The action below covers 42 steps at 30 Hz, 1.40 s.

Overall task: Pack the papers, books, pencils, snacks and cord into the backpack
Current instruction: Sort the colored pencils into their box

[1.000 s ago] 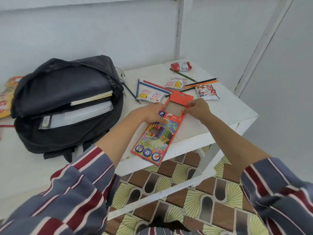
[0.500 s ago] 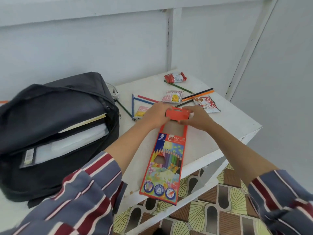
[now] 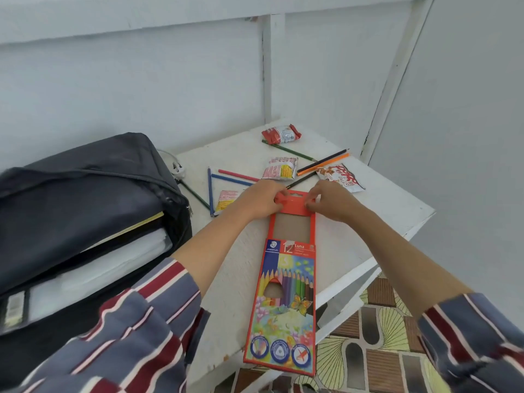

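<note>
An orange coloured-pencil box (image 3: 286, 293) lies lengthwise on the white table (image 3: 394, 205), its near end past the front edge. My left hand (image 3: 259, 198) and my right hand (image 3: 331, 201) both pinch its top flap. The black backpack (image 3: 79, 211) stands open at the left, with a book and white papers inside. Loose pencils (image 3: 321, 163) and several snack packets (image 3: 280, 133) lie beyond my hands. A white plug (image 3: 178, 168) with its cord sits beside the backpack.
White walls close in the table at the back and right. The table's front edge and right corner drop to a patterned floor (image 3: 377, 330). My striped sleeves fill the lower corners.
The box has swung from slanted to nearly straight in front of me. Both hands have shifted to its top flap. The camera has tilted, so the backpack sits lower left.
</note>
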Each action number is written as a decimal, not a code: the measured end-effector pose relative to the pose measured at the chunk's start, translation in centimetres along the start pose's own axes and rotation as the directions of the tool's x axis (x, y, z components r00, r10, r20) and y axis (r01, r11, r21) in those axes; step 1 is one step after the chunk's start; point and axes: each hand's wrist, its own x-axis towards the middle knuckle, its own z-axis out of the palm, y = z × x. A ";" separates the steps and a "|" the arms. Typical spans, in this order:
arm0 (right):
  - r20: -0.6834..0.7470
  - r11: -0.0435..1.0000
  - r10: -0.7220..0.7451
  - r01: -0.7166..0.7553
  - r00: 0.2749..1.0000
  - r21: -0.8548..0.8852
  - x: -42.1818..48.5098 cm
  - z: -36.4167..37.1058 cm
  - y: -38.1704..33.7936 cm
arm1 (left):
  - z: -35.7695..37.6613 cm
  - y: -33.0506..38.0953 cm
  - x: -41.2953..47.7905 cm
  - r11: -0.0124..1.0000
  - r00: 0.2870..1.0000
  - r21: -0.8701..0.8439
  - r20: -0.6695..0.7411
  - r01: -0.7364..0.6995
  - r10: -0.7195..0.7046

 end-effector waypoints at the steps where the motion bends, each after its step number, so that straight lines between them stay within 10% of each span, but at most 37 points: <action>1: 0.031 1.000 0.001 0.000 1.000 -0.025 0.0 -0.1 0.0 | -0.1 0.0 0.0 1.000 1.000 0.009 0.017 -0.007 0.007; 13: 0.120 0.956 -0.124 0.151 0.985 -0.252 0.2 -0.4 -0.5 | -0.7 0.3 0.1 0.985 0.997 0.157 0.040 -0.075 0.069; 23: -0.015 0.994 -0.010 0.012 1.000 0.111 1.3 -0.2 0.3 | -0.5 -0.4 0.4 0.981 0.994 -0.189 -0.089 0.043 -0.061; 42: -0.159 0.991 -0.004 0.025 0.987 0.131 1.2 -1.9 0.2 | -0.5 0.1 1.8 0.999 0.967 0.019 -0.252 0.029 -0.023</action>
